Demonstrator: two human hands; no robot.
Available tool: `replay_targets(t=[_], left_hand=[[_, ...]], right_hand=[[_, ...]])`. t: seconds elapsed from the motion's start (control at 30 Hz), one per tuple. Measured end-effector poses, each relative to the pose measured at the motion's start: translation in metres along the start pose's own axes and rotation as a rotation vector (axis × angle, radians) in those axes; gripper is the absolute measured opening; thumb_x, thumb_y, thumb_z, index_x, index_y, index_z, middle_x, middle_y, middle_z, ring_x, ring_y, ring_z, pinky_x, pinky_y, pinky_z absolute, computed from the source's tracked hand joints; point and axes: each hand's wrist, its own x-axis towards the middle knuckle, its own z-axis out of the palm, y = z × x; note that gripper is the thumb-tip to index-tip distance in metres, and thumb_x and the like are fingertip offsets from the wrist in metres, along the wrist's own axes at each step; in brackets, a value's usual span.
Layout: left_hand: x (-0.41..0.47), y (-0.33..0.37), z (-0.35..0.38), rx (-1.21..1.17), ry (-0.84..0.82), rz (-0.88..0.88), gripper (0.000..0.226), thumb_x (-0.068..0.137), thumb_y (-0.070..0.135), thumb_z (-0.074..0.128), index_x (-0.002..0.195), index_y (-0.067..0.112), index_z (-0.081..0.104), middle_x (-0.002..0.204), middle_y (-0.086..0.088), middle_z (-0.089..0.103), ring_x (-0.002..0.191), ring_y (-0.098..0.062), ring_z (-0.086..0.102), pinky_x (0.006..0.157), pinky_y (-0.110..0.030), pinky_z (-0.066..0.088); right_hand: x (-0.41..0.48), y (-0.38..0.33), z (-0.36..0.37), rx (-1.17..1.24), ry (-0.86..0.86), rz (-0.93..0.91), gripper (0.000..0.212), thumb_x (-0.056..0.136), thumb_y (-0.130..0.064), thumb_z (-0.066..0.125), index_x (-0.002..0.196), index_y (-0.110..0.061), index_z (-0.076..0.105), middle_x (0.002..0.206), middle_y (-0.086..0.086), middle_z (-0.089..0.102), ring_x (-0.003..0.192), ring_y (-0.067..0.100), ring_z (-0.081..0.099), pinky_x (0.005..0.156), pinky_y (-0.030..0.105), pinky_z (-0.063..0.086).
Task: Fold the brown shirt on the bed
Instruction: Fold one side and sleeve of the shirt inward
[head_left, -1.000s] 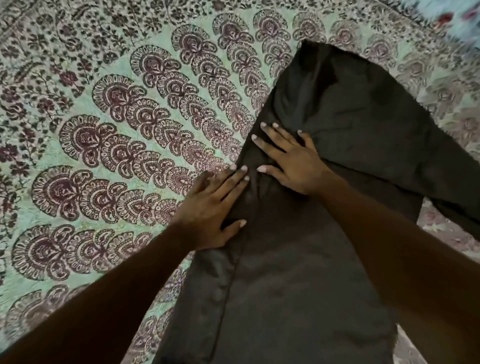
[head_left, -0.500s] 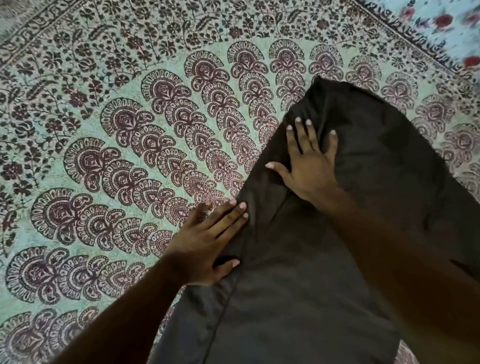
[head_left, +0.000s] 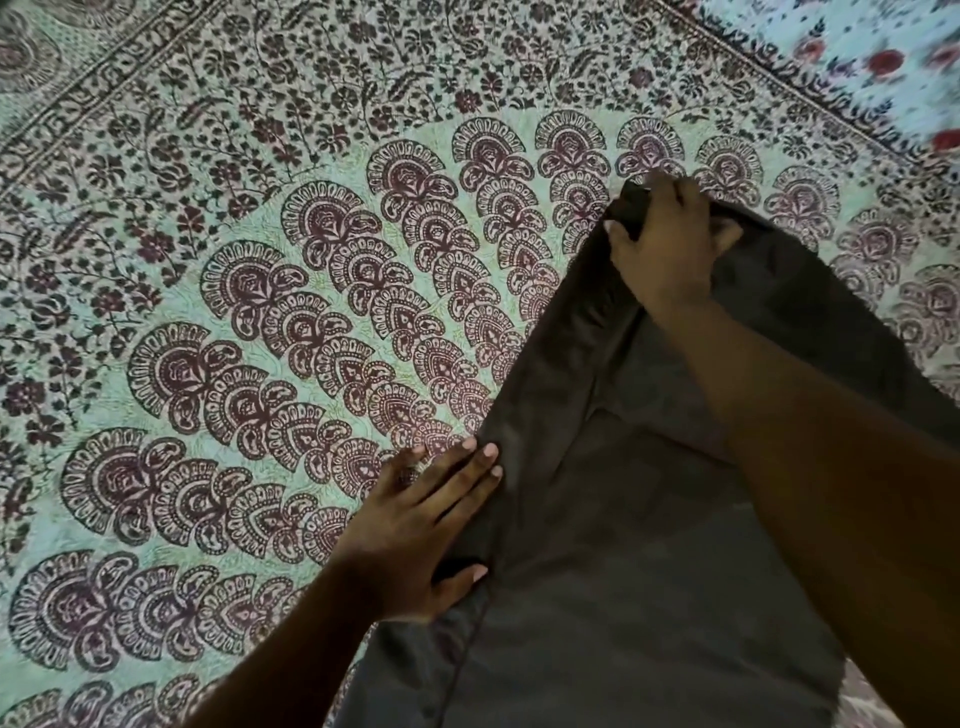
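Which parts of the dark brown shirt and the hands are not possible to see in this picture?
Head view only:
- Dark brown shirt: near end cut off by the bottom edge; right side hidden under the right forearm.
- Right hand: fingertips curled into the far corner, grip unclear.
- Left hand: palm hidden, pressed flat.
- Patterned green bedspread: top-right corner blurred.

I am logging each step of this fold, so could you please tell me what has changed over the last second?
The right hand slid up the brown shirt from its middle to the far end and closed its fingers on that end. The left hand stayed flat on the shirt's left edge, and the shirt stayed spread on the patterned bedspread.
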Motion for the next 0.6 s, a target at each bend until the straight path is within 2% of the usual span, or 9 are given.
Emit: replay_targets(t=[0.13,0.2,0.3,0.33,0.37,0.4,0.47,0.53,0.6], left_hand=[[0.000,-0.001,0.001,0.000,-0.007,0.006,0.093,0.082,0.066,0.056,0.159,0.019,0.034,0.171,0.002,0.018,0.158,-0.018,0.017,0.117,-0.055,0.030],[0.001,-0.001,0.001,0.000,-0.012,0.003,0.094,0.082,0.066,0.056,0.160,0.019,0.033,0.171,0.002,0.018,0.158,-0.018,0.016,0.117,-0.055,0.030],[0.001,-0.001,0.002,0.009,-0.025,-0.001,0.095,0.081,0.067,0.056,0.160,0.019,0.033,0.171,0.002,0.018,0.158,-0.018,0.017,0.116,-0.055,0.030],[0.001,-0.001,0.002,0.009,-0.028,-0.003,0.095,0.081,0.067,0.056,0.160,0.019,0.033,0.171,0.002,0.018,0.158,-0.018,0.017,0.116,-0.055,0.031],[0.001,-0.001,0.002,0.008,-0.028,-0.004,0.095,0.081,0.068,0.056,0.160,0.019,0.033,0.171,0.002,0.019,0.158,-0.018,0.018,0.116,-0.055,0.031],[0.002,-0.001,0.002,0.009,-0.026,-0.004,0.095,0.081,0.067,0.056,0.160,0.019,0.033,0.171,0.002,0.019,0.158,-0.018,0.019,0.116,-0.055,0.031],[0.002,-0.001,0.003,0.013,-0.012,0.000,0.095,0.081,0.067,0.056,0.159,0.018,0.033,0.171,0.001,0.020,0.157,-0.018,0.020,0.116,-0.055,0.031],[0.001,-0.002,0.004,0.015,0.004,0.006,0.095,0.081,0.067,0.057,0.159,0.018,0.034,0.170,0.001,0.021,0.157,-0.019,0.020,0.116,-0.054,0.031],[0.001,-0.002,0.004,0.024,0.010,0.010,0.095,0.081,0.067,0.056,0.159,0.018,0.033,0.170,0.002,0.021,0.157,-0.018,0.020,0.117,-0.054,0.030]], right_hand=[[0.037,0.000,0.005,0.143,-0.141,0.207,0.055,0.082,-0.043,0.077,0.122,-0.008,0.063,0.133,0.016,0.059,0.131,0.033,0.050,0.111,0.055,0.036],[0.053,-0.003,0.002,0.264,-0.124,0.251,0.050,0.081,-0.040,0.072,0.117,-0.005,0.065,0.123,0.015,0.066,0.125,0.031,0.057,0.109,0.045,0.041],[0.070,-0.003,-0.003,0.389,-0.123,0.303,0.026,0.091,-0.030,0.071,0.106,-0.010,0.066,0.107,0.005,0.066,0.110,0.021,0.061,0.087,0.023,0.037],[0.073,-0.003,-0.004,0.390,-0.120,0.290,0.016,0.092,-0.027,0.073,0.098,-0.014,0.064,0.102,0.004,0.066,0.105,0.020,0.062,0.086,0.023,0.037],[0.076,-0.002,-0.005,0.391,-0.112,0.271,0.014,0.090,-0.025,0.075,0.089,-0.017,0.064,0.096,0.002,0.067,0.101,0.020,0.064,0.093,0.027,0.042],[0.078,0.000,-0.005,0.385,-0.101,0.262,0.014,0.088,-0.025,0.077,0.083,-0.019,0.066,0.087,-0.001,0.067,0.096,0.019,0.066,0.103,0.037,0.045],[0.082,0.003,-0.001,0.335,-0.075,0.263,0.009,0.084,-0.023,0.077,0.078,-0.020,0.071,0.072,-0.011,0.063,0.089,0.015,0.066,0.106,0.053,0.045],[0.077,0.002,-0.004,0.304,-0.023,0.257,0.004,0.083,-0.022,0.073,0.080,-0.023,0.071,0.078,-0.010,0.067,0.099,0.014,0.064,0.107,0.058,0.039],[0.059,-0.005,-0.008,0.261,0.046,0.218,0.011,0.086,-0.031,0.068,0.095,-0.024,0.070,0.103,-0.006,0.068,0.115,0.017,0.058,0.106,0.055,0.035]])
